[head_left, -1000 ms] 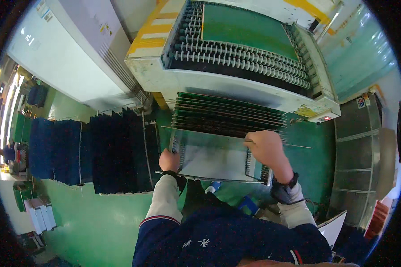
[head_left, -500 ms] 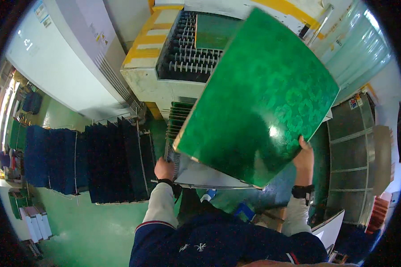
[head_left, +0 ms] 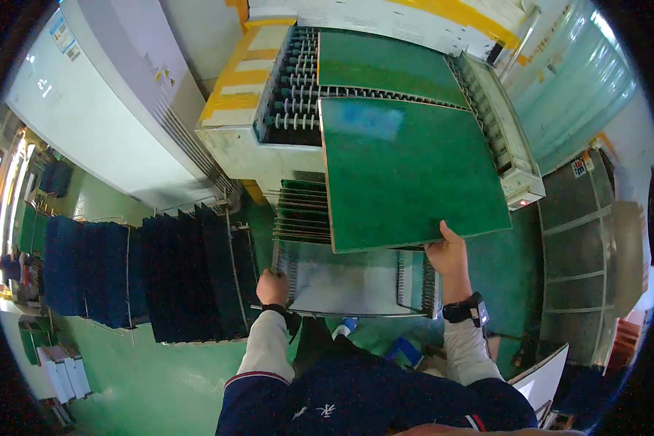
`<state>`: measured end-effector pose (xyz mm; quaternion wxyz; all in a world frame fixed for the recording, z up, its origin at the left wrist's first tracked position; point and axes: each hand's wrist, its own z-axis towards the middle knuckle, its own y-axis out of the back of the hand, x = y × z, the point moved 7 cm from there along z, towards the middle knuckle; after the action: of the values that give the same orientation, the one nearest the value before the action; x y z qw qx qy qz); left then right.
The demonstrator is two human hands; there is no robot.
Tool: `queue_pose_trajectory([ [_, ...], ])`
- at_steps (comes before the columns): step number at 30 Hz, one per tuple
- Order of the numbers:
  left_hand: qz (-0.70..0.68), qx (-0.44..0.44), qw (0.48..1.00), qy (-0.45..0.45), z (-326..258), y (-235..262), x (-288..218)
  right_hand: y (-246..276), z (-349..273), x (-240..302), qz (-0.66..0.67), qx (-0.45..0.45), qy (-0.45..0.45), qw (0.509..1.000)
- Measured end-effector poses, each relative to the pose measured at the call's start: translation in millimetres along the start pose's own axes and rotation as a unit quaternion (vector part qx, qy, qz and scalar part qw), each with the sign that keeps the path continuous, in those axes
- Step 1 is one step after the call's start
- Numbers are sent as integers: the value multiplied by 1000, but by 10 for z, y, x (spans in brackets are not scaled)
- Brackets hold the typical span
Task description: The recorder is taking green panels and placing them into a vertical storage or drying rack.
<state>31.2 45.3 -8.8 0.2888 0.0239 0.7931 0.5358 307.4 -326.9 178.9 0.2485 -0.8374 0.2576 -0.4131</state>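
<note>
The right hand (head_left: 449, 254) grasps a green panel (head_left: 414, 174) by its near edge, thumb on top and the other fingers hidden beneath, the panel reaching from above the rack (head_left: 345, 283) to over the machine's rollers (head_left: 295, 122), though whether it touches them I cannot tell. The left hand (head_left: 272, 288) is at the rack's left side, fingers curled, but whether they grip it is unclear. A second panel (head_left: 392, 69) lies on the rollers just beyond the first.
</note>
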Motion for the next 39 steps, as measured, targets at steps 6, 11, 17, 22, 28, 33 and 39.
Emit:
queue_pose_trajectory([
  [6, 11, -41, 999, -13, -31, 111, -45, -158, 131, -148, -33, 11, -33, 999],
  [11, 8, -35, 999, 0, 1, 58, -15, -258, 204, -189, -34, 22, -41, 998],
  [17, 24, -35, 999, -4, -36, 71, -75, -254, 280, -210, -57, 27, -46, 997],
  [22, 16, -32, 999, 5, -20, 87, -17, -367, 262, -247, -48, 16, -44, 998],
  [28, 12, -10, 1000, 14, -43, 100, -92, -330, 359, -162, -72, 40, -24, 996],
  [33, 13, -35, 999, 1, -45, 135, -82, -493, 407, -156, -70, 42, -24, 996],
  [39, 22, 24, 999, 21, -24, 93, -68, -703, 518, -194, -77, 62, -29, 995],
])
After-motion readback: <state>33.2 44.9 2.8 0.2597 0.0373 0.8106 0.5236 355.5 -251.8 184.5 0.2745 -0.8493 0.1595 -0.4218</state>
